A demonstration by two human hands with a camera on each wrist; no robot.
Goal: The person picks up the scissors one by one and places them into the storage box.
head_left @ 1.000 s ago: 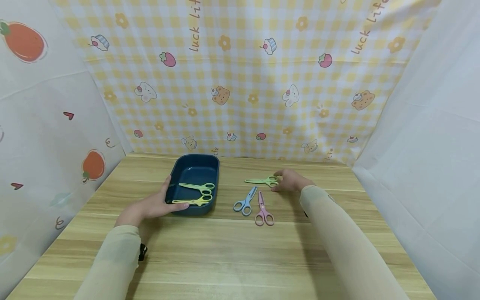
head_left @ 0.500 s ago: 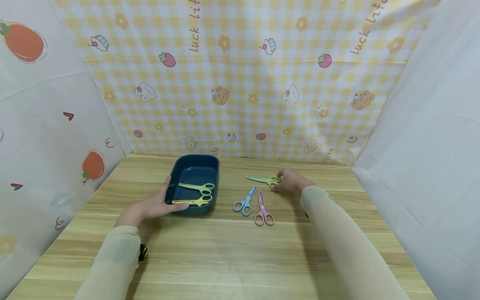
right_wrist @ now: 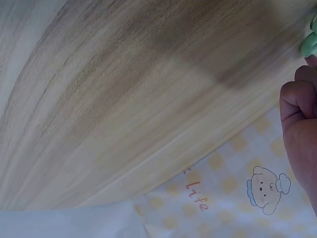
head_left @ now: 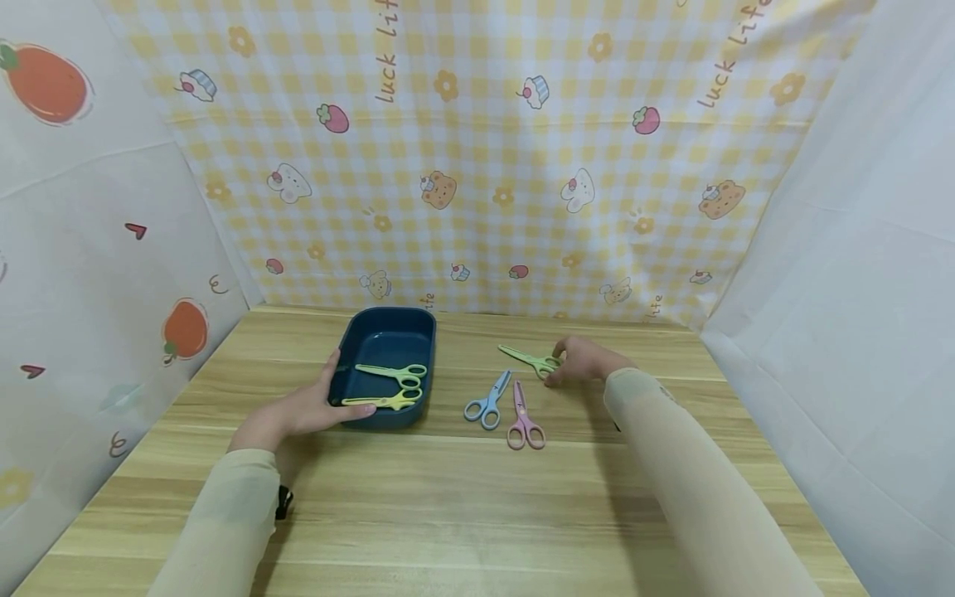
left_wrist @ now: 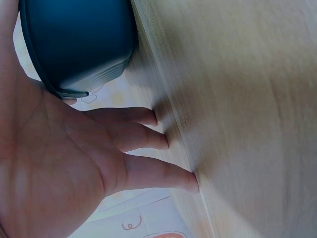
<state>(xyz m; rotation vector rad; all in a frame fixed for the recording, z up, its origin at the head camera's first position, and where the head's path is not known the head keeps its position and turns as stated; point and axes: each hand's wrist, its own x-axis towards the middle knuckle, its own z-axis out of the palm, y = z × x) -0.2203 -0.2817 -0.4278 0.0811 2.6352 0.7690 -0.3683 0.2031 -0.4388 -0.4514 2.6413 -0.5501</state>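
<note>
My left hand (head_left: 302,408) grips the near left corner of a dark blue box (head_left: 433,340), thumb over the rim. In the left wrist view, three straight fingers (left_wrist: 161,173) reach down to the table beside the box (left_wrist: 79,44). Inside lie light green scissors (head_left: 384,371) and yellow scissors (head_left: 391,401). My right hand (head_left: 585,361) pinches the handle loops of another pair of green scissors (head_left: 525,358), its blades pointing left and away. The right wrist view catches only part of that green handle (right_wrist: 309,44) at the fingertips. Blue scissors (head_left: 488,402) and pink scissors (head_left: 521,419) lie nearby.
A wood-grain table (head_left: 448,514) carries everything. Behind it hangs a yellow checked cloth (head_left: 492,149); white cloths stand along the left (head_left: 89,274) and right (head_left: 858,290) sides. The blue and pink scissors sit between the box and the right hand.
The green scissors at my right hand have turned, tips swinging away from me, and shifted slightly right along with the hand. The left hand and box have stayed put.
</note>
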